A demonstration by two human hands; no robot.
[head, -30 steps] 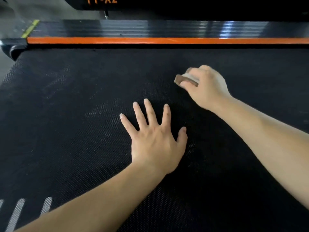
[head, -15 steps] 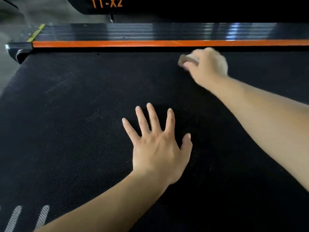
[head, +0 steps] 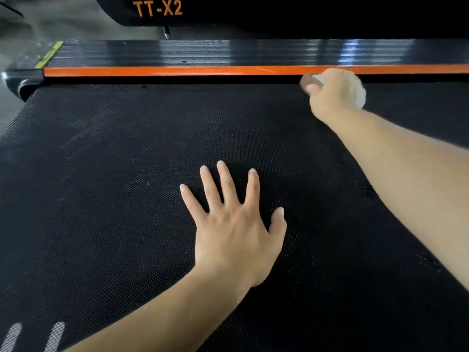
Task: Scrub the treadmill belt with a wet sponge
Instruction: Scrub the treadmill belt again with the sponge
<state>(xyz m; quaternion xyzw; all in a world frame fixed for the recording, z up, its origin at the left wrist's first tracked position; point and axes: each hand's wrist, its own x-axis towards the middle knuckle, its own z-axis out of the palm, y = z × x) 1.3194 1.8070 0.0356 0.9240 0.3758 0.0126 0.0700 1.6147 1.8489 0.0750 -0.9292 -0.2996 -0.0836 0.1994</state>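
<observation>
The black textured treadmill belt [head: 106,189] fills most of the head view. My right hand [head: 332,95] grips a small sponge [head: 311,81], brown on one face and white on the other, and holds it on the belt at its far edge, right against the orange side strip [head: 177,71]. Most of the sponge is hidden under my fingers. My left hand [head: 233,224] lies flat on the middle of the belt with its fingers spread, holding nothing.
Beyond the orange strip runs a glossy black side rail [head: 203,52]. A dark housing marked TT-X2 [head: 157,8] sits above it. The belt's end and roller cap [head: 17,82] are at the far left, with grey floor [head: 10,110] beyond.
My right hand has pushed the sponge away from me across the belt, from its middle to the edge by the orange strip. My left hand stays flat in place.
</observation>
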